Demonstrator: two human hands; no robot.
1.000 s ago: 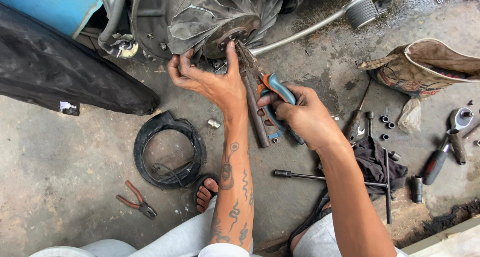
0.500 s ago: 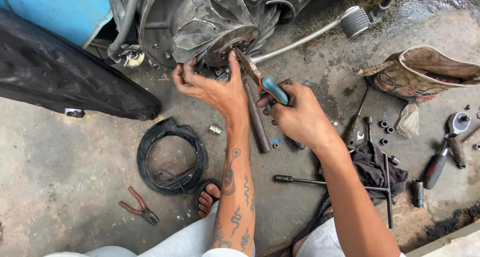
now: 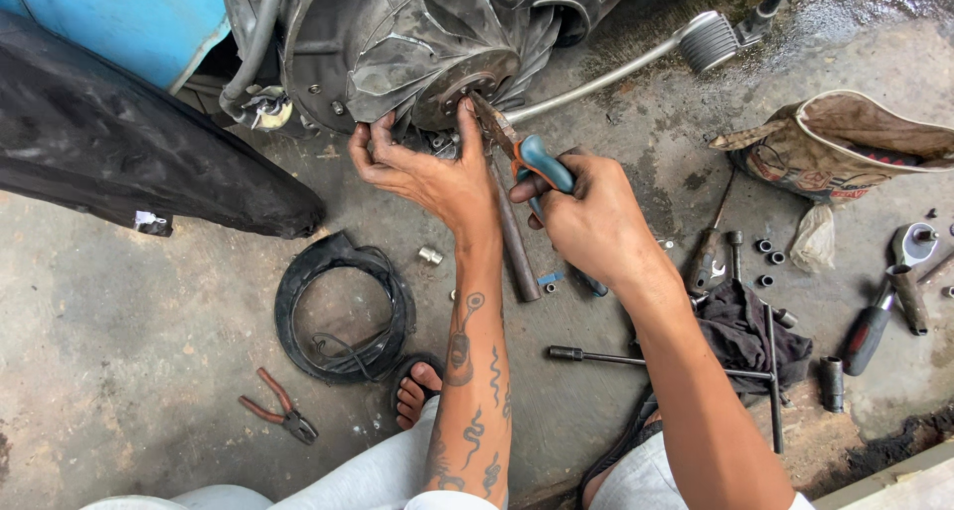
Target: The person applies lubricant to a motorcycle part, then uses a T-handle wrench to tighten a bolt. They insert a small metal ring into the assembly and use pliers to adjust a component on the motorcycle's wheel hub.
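Pliers (image 3: 517, 152) in right hand (image 3: 591, 222), nose seemingly up-left

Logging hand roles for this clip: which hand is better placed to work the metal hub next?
Likely the right hand: it holds the blue-handled pliers, tips already at the hub. The left hand only rests there, steadying.

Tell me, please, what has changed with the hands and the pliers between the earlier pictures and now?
Little changed. The right hand keeps its grip on the blue-handled pliers, their tip at the hub of the metal fan wheel. The left hand remains pressed against the wheel. Mainly the view shifted, so everything sits lower in the frame. The rubber belt, red pliers and cross wrench lie as before.
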